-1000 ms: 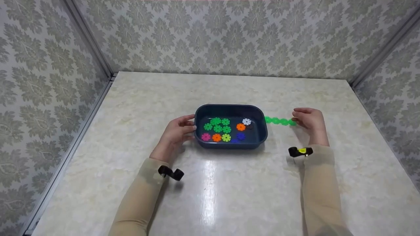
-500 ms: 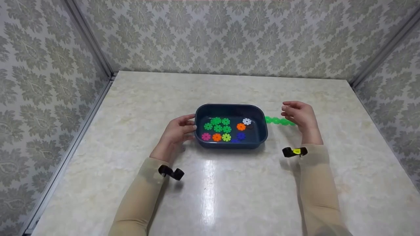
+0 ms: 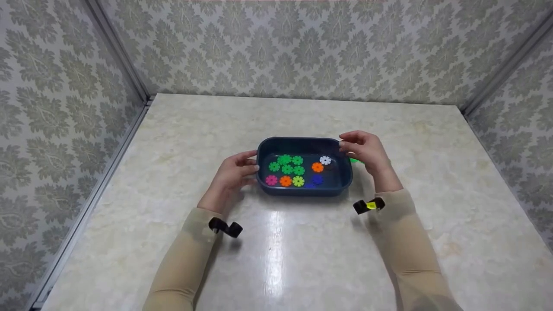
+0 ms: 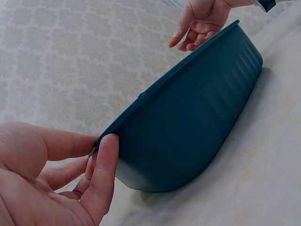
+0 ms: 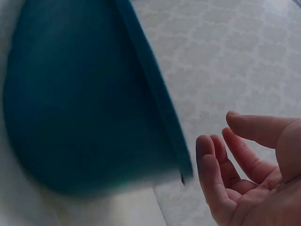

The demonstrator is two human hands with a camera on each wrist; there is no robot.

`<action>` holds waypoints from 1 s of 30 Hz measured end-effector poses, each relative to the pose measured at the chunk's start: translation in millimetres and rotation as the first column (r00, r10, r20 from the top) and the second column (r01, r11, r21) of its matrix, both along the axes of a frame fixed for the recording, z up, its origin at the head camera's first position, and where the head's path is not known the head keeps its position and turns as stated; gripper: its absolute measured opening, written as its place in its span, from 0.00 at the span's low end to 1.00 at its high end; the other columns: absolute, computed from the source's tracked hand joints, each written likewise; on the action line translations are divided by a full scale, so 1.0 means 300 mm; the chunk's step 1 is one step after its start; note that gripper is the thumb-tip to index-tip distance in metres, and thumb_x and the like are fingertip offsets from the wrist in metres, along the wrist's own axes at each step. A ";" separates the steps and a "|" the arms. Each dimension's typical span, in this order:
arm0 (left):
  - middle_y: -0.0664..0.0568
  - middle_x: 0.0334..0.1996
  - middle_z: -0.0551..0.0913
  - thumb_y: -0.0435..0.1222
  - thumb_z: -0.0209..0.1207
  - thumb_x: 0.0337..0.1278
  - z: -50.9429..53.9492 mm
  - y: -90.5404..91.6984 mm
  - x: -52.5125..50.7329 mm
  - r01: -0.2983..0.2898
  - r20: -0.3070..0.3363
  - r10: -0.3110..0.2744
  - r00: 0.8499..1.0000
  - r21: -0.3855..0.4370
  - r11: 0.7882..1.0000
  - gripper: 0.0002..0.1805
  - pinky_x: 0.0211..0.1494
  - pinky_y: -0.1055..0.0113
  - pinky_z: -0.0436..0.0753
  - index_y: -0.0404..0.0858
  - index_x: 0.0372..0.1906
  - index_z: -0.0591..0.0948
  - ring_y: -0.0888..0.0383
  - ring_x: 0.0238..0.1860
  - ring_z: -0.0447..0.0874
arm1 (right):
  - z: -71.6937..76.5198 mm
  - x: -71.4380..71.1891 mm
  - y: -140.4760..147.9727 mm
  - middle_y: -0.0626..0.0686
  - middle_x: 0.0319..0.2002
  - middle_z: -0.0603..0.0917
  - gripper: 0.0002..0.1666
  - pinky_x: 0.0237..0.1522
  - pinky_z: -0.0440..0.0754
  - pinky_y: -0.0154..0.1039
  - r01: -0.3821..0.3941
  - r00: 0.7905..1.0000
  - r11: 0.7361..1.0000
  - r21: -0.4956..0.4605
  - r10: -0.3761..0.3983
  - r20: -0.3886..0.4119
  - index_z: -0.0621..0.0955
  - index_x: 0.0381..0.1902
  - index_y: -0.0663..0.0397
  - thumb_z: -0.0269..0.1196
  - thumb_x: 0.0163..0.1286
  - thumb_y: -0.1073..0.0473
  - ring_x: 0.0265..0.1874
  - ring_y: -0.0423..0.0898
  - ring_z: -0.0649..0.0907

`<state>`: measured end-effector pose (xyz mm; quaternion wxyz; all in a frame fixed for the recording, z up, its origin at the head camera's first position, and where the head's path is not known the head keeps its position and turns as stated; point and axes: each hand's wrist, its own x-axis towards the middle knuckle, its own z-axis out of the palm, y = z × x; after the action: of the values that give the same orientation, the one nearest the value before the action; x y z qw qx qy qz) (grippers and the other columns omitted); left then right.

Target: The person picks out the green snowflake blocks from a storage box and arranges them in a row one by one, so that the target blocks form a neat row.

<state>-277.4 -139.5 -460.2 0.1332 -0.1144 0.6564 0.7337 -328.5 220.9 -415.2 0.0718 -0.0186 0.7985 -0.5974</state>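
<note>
A dark blue tray (image 3: 304, 191) stands on the table with several green flower discs (image 3: 287, 169) at its left and other coloured discs inside. My left hand (image 3: 233, 175) touches the tray's left rim; in the left wrist view the fingers of the hand (image 4: 56, 174) meet the tray's end (image 4: 188, 113). My right hand (image 3: 367, 151) is at the tray's upper right corner, fingers loosely bent. The right wrist view has this hand (image 5: 256, 165) beside the rim of the tray (image 5: 155, 89), a gap between them. Under it, a green chain (image 3: 354, 160) is mostly hidden.
A pale marbled table (image 3: 194, 125) spreads around the tray. Patterned walls (image 3: 259, 47) stand behind and at both sides. Small black wrist cameras are worn on the left sleeve (image 3: 224, 227) and on the right sleeve (image 3: 368, 205).
My right hand has moved left from the far end of the green chain to the tray's right corner, and now covers most of the chain. The left hand and the tray have stayed put.
</note>
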 end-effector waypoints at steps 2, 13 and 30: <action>0.49 0.49 0.76 0.24 0.61 0.65 0.000 -0.001 0.000 0.002 -0.004 -0.002 1.000 -0.002 1.000 0.30 0.36 0.67 0.87 0.43 0.71 0.76 0.58 0.40 0.81 | -0.001 0.005 -0.031 0.44 0.43 0.82 0.26 0.47 0.87 0.34 -0.030 1.000 1.000 0.001 0.030 0.002 0.79 0.63 0.65 0.67 0.72 0.58 0.38 0.36 0.86; 0.49 0.49 0.76 0.25 0.62 0.65 0.000 -0.002 0.000 0.010 -0.010 -0.011 1.000 -0.017 1.000 0.31 0.37 0.67 0.88 0.42 0.72 0.75 0.58 0.40 0.82 | -0.045 0.007 -0.186 0.54 0.50 0.86 0.21 0.49 0.86 0.42 -0.169 0.985 0.981 0.093 0.170 -0.007 0.81 0.60 0.65 0.67 0.71 0.62 0.43 0.44 0.85; 0.48 0.51 0.76 0.24 0.62 0.65 -0.007 0.001 -0.007 -0.002 0.007 0.003 1.000 -0.018 1.000 0.31 0.36 0.67 0.87 0.44 0.71 0.76 0.58 0.40 0.81 | -0.116 -0.003 -0.297 0.63 0.56 0.86 0.19 0.65 0.80 0.52 -0.389 0.903 0.818 0.423 0.429 0.001 0.84 0.56 0.63 0.68 0.66 0.70 0.58 0.58 0.84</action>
<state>-279.4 -139.3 -462.4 0.1334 -0.1188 0.6623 0.7276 -329.4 131.9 -450.1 0.1631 -0.2023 0.8861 -0.3837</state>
